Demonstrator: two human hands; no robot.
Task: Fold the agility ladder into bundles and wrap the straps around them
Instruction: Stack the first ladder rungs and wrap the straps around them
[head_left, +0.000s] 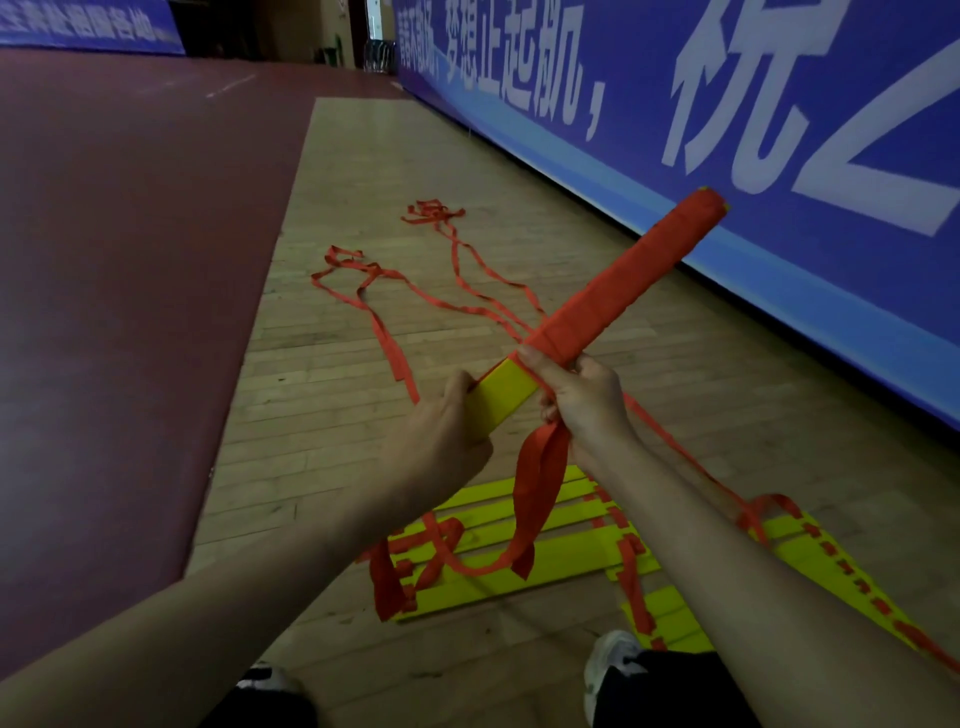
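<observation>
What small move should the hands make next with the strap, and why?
Probably the right hand should carry the red strap one more turn around the bundle, toward the left hand. The far part is already wrapped in red, but the yellow end by the left hand is bare, and loose strap hangs from the right hand.

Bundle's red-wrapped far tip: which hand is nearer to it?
Right. The right hand grips the bundle where the red wrapping starts, below the tip; the left hand holds the bare yellow end, farther back.
</observation>
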